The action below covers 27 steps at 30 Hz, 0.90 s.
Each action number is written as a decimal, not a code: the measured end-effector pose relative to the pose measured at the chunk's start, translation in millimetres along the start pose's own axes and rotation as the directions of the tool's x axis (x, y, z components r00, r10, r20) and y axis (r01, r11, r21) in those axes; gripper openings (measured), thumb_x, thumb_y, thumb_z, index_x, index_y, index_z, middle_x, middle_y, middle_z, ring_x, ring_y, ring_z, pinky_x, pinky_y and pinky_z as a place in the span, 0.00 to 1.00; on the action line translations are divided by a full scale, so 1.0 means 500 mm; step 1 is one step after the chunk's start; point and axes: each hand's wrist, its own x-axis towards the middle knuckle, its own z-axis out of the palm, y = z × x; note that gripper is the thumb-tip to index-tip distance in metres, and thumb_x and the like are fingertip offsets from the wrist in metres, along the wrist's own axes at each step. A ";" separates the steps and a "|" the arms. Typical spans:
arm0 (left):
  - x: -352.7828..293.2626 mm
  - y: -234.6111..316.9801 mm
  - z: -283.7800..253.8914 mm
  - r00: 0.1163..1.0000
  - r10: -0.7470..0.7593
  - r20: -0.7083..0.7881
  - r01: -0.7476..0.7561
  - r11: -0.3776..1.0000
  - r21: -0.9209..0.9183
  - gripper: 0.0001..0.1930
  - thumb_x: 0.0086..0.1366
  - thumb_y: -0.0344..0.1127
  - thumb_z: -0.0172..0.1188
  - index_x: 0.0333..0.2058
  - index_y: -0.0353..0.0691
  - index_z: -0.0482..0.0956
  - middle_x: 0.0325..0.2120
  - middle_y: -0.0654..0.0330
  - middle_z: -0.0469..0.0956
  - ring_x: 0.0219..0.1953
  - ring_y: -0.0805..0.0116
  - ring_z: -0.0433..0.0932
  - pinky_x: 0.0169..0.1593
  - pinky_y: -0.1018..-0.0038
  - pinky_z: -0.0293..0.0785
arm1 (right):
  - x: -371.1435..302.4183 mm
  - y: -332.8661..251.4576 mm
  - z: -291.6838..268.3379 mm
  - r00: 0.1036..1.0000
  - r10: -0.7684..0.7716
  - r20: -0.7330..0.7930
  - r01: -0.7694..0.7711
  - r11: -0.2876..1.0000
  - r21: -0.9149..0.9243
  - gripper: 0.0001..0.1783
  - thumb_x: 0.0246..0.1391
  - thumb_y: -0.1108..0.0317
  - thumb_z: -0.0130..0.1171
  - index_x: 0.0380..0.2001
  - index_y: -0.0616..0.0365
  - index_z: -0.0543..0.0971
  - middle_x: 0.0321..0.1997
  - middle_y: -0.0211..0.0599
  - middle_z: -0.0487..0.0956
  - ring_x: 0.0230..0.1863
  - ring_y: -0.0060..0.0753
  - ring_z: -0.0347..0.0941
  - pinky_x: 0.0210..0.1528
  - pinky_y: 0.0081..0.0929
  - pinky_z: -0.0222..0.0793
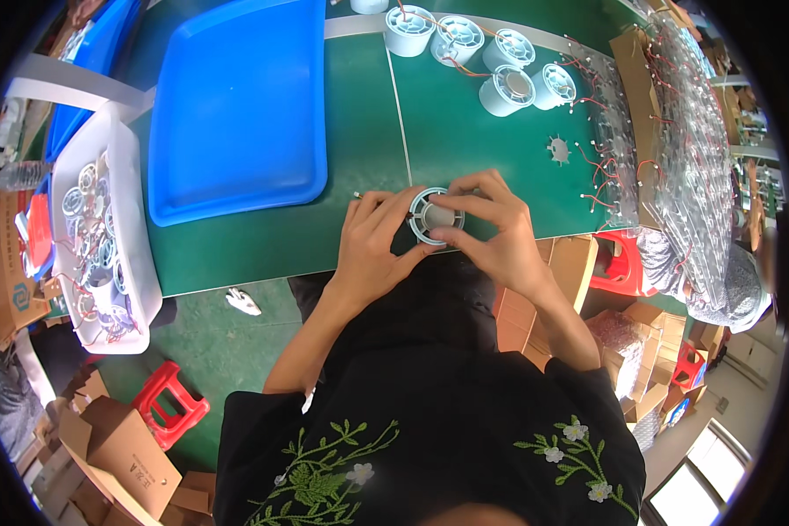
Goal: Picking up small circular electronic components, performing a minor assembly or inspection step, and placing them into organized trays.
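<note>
At the table's near edge I hold a round, pale blue-and-white plastic housing (pixel 413 230), its open face turned up. My left hand (pixel 370 250) is closed around its left side, thumb at the near rim. Over the housing's right side, my right hand (pixel 504 235) pinches with thumb and forefinger at a flat grey disc (pixel 439 218) in its middle. Whether the disc is seated or loose I cannot tell. A small wire connector (pixel 357 195) pokes out beside my left fingers.
Several similar housings (pixel 507 91) with wires stand at the back. A toothed grey plate (pixel 558 149) lies to the right, near wired clear strips (pixel 618 149). A blue tray (pixel 237 114) sits left; a white bin (pixel 134 219) of parts stands beyond the table's left edge.
</note>
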 end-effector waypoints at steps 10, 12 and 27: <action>0.010 0.022 -0.005 0.941 -0.319 0.115 0.338 0.857 -0.390 0.27 0.50 0.39 0.69 0.50 0.41 0.74 0.47 0.60 0.75 0.48 0.62 0.70 0.51 0.68 0.63 | 0.046 0.031 -0.029 0.777 0.452 0.439 -0.616 0.689 0.381 0.19 0.54 0.65 0.63 0.46 0.64 0.75 0.38 0.31 0.77 0.38 0.23 0.70 0.40 0.23 0.69; 0.014 0.032 0.004 0.912 -0.385 0.142 0.408 0.811 -0.419 0.27 0.52 0.39 0.68 0.51 0.42 0.74 0.48 0.60 0.75 0.49 0.62 0.70 0.53 0.68 0.62 | 0.049 0.027 -0.033 0.763 0.462 0.451 -0.632 0.678 0.375 0.18 0.54 0.65 0.63 0.45 0.64 0.75 0.37 0.31 0.77 0.38 0.23 0.70 0.38 0.22 0.69; 0.018 0.031 0.035 0.933 -0.325 0.151 0.358 0.827 -0.434 0.25 0.59 0.36 0.62 0.54 0.35 0.69 0.42 0.54 0.77 0.46 0.66 0.75 0.52 0.71 0.69 | 0.063 0.032 -0.046 0.723 0.477 0.499 -0.685 0.587 0.432 0.14 0.53 0.67 0.64 0.38 0.64 0.76 0.39 0.36 0.76 0.37 0.27 0.75 0.34 0.24 0.79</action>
